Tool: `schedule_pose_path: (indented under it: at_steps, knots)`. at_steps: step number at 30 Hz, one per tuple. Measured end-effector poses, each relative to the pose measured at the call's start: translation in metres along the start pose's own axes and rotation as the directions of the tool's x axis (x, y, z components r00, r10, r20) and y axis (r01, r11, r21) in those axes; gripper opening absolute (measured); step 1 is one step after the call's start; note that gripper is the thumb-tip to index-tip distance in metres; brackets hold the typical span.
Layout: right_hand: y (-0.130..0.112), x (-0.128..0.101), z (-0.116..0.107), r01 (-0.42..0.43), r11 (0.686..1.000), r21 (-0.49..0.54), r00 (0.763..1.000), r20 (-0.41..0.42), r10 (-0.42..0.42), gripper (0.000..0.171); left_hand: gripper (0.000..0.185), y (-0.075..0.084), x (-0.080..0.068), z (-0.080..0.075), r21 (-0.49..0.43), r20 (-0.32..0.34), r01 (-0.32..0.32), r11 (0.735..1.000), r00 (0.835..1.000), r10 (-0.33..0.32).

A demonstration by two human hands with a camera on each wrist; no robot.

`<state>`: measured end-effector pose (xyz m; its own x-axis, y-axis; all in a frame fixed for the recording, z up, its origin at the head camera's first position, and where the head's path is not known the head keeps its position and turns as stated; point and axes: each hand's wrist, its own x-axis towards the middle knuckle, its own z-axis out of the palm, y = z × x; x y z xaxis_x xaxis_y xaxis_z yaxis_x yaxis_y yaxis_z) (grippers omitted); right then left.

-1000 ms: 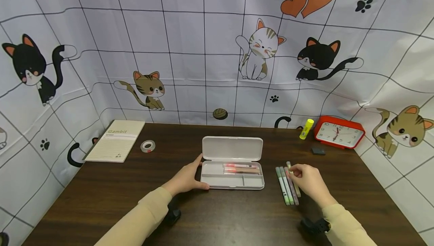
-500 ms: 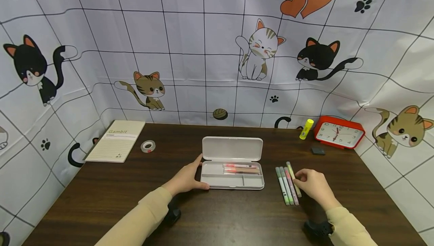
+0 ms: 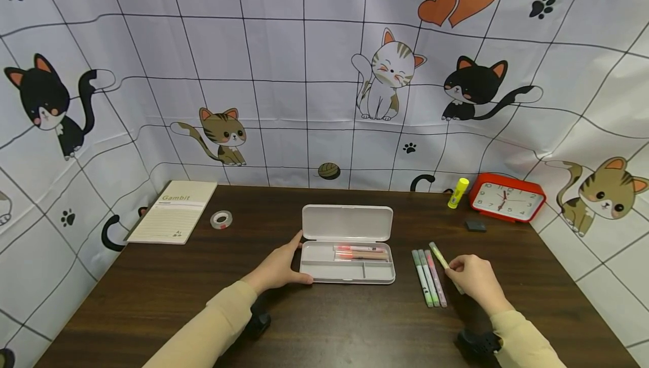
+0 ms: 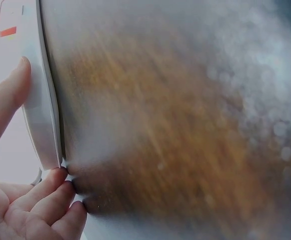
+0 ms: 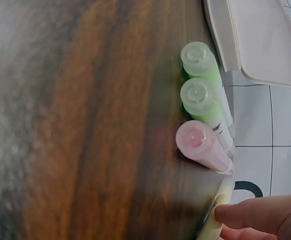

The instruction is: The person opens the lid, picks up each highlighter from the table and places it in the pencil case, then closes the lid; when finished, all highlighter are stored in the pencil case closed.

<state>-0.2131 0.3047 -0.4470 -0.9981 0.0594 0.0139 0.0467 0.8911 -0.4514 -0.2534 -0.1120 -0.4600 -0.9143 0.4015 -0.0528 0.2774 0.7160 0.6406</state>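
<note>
A white pencil case [image 3: 332, 270] stands with its lid raised, and two pinkish-orange pens [image 3: 361, 252] lie inside it. My left hand [image 3: 276, 267] holds its left end, thumb at the front corner and fingers toward the back. In the left wrist view the thumb [image 4: 15, 82] lies against the case edge [image 4: 41, 110]. My right hand [image 3: 476, 281] pinches a pale yellow marker [image 3: 438, 254], turned at a slant from its neighbours. Just left of it, two green markers [image 3: 422, 278] and a pink marker [image 3: 436, 279] lie side by side on the table.
A roll of tape [image 3: 221, 220] and a notebook [image 3: 172, 212] lie at the back left. At the back right are a red clock [image 3: 507, 198], a yellow glue stick or highlighter [image 3: 458, 193] and a small dark block [image 3: 475, 226]. A cat-print sheet hangs behind the table [image 3: 324, 328].
My right hand has moved slightly right and toward me. The yellow marker's near end has swung right, away from the pink marker. The left hand and the case have stayed put.
</note>
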Motion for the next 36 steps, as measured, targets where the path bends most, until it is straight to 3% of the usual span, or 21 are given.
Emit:
schedule_pose_path:
  at_steps: [15, 27, 36]
  knots:
    - [-0.001, -0.001, -0.002, 0.039, 0.999, -0.014, 0.997, -0.059, -0.040, 0.009, 0.114, -0.001, 0.000, 0.001, 0.005, 0.000, 0.007, 1.000, 1.000, -0.007]
    - [-0.028, -0.002, -0.001, 0.056, 0.998, -0.028, 0.998, -0.032, -0.057, 0.011, 0.113, 0.000, 0.001, 0.000, 0.003, 0.009, 0.006, 1.000, 1.000, -0.006]
    - [-0.050, -0.001, 0.008, 0.138, 0.988, -0.064, 0.989, -0.041, -0.141, 0.010, 0.113, 0.000, 0.000, 0.000, -0.004, 0.009, 0.004, 1.000, 1.000, -0.004]
